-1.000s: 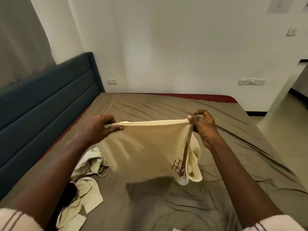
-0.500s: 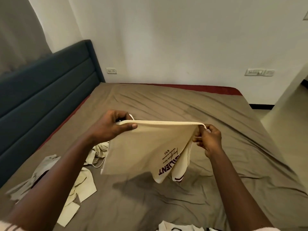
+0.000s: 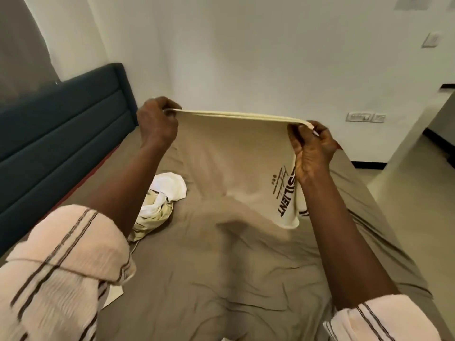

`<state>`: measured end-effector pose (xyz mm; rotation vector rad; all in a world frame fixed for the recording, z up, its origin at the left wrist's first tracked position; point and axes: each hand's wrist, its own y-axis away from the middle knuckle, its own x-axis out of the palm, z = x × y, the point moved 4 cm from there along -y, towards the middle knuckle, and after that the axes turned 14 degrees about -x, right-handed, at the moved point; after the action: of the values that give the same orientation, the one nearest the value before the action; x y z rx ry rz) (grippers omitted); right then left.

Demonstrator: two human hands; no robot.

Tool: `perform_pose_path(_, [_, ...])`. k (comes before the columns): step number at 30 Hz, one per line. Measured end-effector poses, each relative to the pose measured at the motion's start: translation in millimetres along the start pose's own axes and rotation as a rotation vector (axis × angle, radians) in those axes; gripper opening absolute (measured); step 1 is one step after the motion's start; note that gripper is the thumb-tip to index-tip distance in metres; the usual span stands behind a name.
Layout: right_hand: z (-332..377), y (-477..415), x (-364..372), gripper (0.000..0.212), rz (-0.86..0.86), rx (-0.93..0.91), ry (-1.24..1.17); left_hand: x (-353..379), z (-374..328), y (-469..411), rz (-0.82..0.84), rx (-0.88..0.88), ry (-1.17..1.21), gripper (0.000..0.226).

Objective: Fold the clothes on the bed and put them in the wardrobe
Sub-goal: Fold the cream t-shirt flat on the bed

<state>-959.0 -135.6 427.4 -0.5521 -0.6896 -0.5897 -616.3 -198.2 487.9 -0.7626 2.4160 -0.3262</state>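
Observation:
A cream T-shirt (image 3: 229, 153) with dark print near its lower right hangs stretched above the bed (image 3: 221, 279), which has a brown sheet. My left hand (image 3: 157, 124) grips the folded top edge at the left end. At the right end my right hand (image 3: 312, 148) pinches the same edge, and a flap of the shirt hangs below it. A crumpled pile of white and pale yellow clothes (image 3: 160, 200) lies on the sheet under my left forearm.
A dark blue padded headboard (image 3: 56, 134) runs along the left side of the bed. White walls stand behind, with sockets (image 3: 365, 117) at the right. A doorway and pale floor (image 3: 416, 193) lie to the right of the bed.
Both hands have lifted the shirt higher and pulled it wider apart. The view has tilted, so the pile of clothes now sits under my left forearm.

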Motion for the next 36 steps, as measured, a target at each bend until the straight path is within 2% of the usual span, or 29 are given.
perform_pose_path(4, [0, 34, -7, 0.027, 0.059, -0.181, 0.212, -16, 15, 0, -0.05, -0.034, 0.124, 0.03])
perform_pose_path(7, [-38, 93, -43, 0.031, 0.042, -0.173, 0.463, -23, 84, 29, -0.06, 0.003, 0.019, 0.023])
perform_pose_path(9, [-79, 146, -77, 0.034, 0.021, -0.101, 0.569, -23, 158, 56, 0.013, 0.027, -0.088, 0.021])
perform_pose_path(11, [-130, 206, -128, 0.035, -0.017, 0.043, 0.732, -23, 239, 87, 0.118, 0.057, -0.205, 0.022])
perform_pose_path(13, [-184, 268, -173, 0.026, -0.051, 0.201, 0.906, -20, 329, 116, 0.274, 0.02, -0.325, 0.028])
perform_pose_path(15, [-222, 328, -207, 0.031, -0.026, 0.365, 1.106, -22, 411, 148, 0.453, -0.029, -0.458, 0.031])
perform_pose_path(17, [-249, 383, -232, 0.032, 0.056, 0.473, 1.29, -28, 487, 180, 0.615, -0.07, -0.575, 0.033])
perform_pose_path(20, [-284, 441, -261, 0.026, 0.328, 0.53, 1.513, -37, 572, 220, 0.803, -0.055, -0.68, 0.036])
perform_pose_path(23, [-297, 483, -280, 0.024, 0.591, 0.606, 1.743, -49, 615, 253, 0.947, -0.03, -0.741, 0.039])
perform_pose_path(25, [-294, 497, -278, 0.023, 0.654, 0.638, 1.815, -56, 627, 265, 1.005, -0.014, -0.757, 0.038])
perform_pose_path(29, [-292, 492, -278, 0.021, 0.607, 0.667, 1.752, -58, 622, 258, 0.984, 0.001, -0.754, 0.021])
perform_pose_path(31, [-298, 477, -280, 0.018, 0.603, 0.611, 1.735, -47, 617, 239, 0.95, -0.007, -0.697, 0.015])
perform_pose_path(34, [-316, 437, -276, 0.01, 0.581, 0.431, 1.692, -21, 611, 208, 0.891, -0.18, -0.582, 0.02])
perform_pose_path(36, [-331, 410, -271, 0.007, 0.547, 0.407, 1.613, 2, 611, 189, 0.832, -0.31, -0.514, 0.028])
